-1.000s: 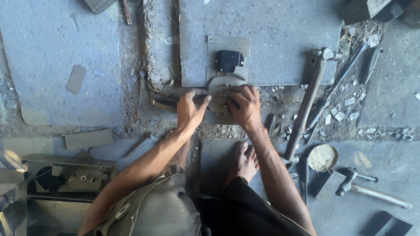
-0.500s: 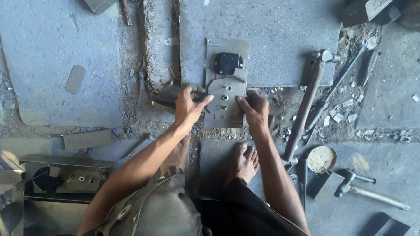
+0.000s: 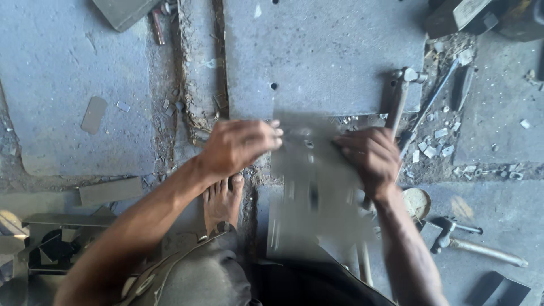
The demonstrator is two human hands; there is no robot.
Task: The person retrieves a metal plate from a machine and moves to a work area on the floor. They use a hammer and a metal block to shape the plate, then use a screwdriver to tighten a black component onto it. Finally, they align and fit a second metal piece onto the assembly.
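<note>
Both hands grip one grey metal plate point(image 3: 309, 170), blurred with motion, at the centre of the floor point(image 3: 68, 68). The left hand point(image 3: 238, 144) clamps its 9 o'clock edge, fingers curled over it; the right hand point(image 3: 368, 156) clamps the 3 o'clock edge. The step looks like lifting or shifting the plate; the next move calls for a steady two-handed hold. Counted: one plate, two hands, one bare foot point(image 3: 221, 198), two hammers point(image 3: 396, 99) point(image 3: 476, 243).
</note>
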